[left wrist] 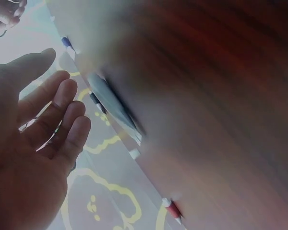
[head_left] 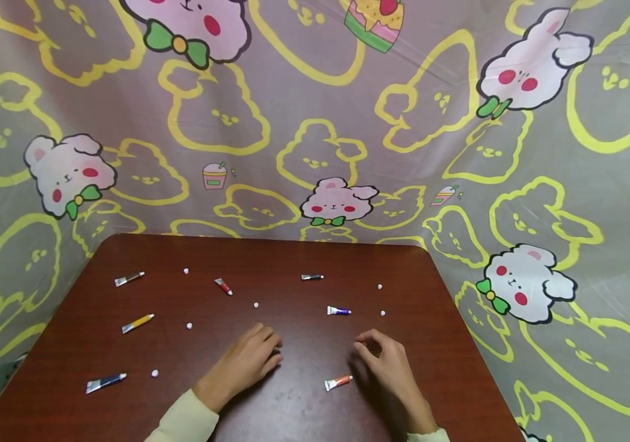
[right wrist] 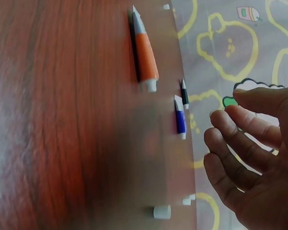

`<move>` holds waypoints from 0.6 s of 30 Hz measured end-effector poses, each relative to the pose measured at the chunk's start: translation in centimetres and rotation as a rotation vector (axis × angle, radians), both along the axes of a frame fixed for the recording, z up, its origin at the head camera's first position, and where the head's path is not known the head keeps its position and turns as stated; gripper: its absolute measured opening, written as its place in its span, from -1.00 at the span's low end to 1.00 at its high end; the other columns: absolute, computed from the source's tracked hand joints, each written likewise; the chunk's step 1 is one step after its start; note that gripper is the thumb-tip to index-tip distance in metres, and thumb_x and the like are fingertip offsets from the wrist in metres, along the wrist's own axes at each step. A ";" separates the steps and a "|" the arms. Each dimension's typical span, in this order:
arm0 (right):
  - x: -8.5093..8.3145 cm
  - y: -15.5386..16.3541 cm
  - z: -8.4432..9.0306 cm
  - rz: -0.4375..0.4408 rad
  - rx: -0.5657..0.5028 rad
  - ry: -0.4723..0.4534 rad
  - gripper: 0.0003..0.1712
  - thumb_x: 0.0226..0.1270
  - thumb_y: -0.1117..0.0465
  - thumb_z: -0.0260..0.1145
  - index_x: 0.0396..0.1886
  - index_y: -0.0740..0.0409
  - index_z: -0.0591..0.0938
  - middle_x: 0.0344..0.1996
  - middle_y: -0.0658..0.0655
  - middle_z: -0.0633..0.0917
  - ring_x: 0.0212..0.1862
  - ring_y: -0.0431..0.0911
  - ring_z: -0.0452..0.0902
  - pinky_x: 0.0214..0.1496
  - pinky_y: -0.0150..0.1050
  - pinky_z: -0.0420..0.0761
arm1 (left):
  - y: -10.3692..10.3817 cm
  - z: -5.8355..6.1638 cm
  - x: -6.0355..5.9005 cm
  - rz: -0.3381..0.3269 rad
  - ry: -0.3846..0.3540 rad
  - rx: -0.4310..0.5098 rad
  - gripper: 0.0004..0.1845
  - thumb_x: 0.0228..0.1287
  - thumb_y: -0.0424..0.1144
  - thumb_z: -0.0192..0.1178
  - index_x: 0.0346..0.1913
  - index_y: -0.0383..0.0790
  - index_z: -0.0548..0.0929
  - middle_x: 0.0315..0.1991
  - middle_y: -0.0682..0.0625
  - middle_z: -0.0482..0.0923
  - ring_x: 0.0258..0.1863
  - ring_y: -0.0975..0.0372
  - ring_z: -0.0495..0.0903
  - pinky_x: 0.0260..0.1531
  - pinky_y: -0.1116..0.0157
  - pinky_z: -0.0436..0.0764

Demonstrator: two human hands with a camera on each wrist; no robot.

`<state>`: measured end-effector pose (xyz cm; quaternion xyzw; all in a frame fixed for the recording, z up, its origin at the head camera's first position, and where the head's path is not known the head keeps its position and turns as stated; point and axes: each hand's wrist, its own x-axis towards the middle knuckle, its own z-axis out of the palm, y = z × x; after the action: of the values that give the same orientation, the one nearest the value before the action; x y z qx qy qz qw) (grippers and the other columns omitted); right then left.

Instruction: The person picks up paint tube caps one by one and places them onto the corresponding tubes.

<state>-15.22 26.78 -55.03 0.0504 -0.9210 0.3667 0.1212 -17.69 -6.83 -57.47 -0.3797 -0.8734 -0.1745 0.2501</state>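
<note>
The orange tube [head_left: 338, 383] lies on the bench [head_left: 303, 417] at nine o'clock of the right hand [head_left: 389, 362], its grip loosely curled and empty; the left hand [head_left: 248, 359] rests flat, empty.

curled fingers [right wrist: 230, 158] near orange tube [right wrist: 145, 55] (uncapped)

A dark reddish-brown wooden table [head_left: 127, 258] with rounded corners stands before a grey cloth backdrop [head_left: 303, 92] printed with yellow bear outlines and pink-and-white bunnies wearing green bows; the cloth drapes down around the table's sides
</note>
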 end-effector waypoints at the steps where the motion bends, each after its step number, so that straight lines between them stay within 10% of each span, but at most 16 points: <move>1: 0.0 0.2 -0.1 -0.007 0.008 0.000 -0.84 0.30 0.23 0.62 -0.25 -0.14 0.80 -0.35 -0.21 0.81 -0.25 -0.34 0.66 -0.11 -0.24 0.67 | 0.2 0.0 0.0 -0.002 0.000 0.003 -0.71 0.15 -0.17 0.64 -0.21 -0.12 0.71 -0.26 0.09 0.65 -0.21 0.20 0.57 -0.09 0.22 0.64; 18: 0.5 2.0 -1.0 -0.039 0.032 0.012 -0.81 0.24 0.28 0.65 -0.23 -0.07 0.82 -0.33 -0.21 0.81 -0.23 -0.32 0.70 -0.07 -0.18 0.71 | 4.4 -0.2 0.6 -0.032 -0.006 0.009 -0.76 0.18 -0.13 0.60 -0.23 -0.09 0.73 -0.26 0.10 0.67 -0.21 0.22 0.59 -0.09 0.24 0.65</move>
<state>-14.69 28.79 -56.04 0.0364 -0.9269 0.3492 0.1329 -17.06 -2.42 -57.70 -0.3919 -0.8672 -0.1836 0.2464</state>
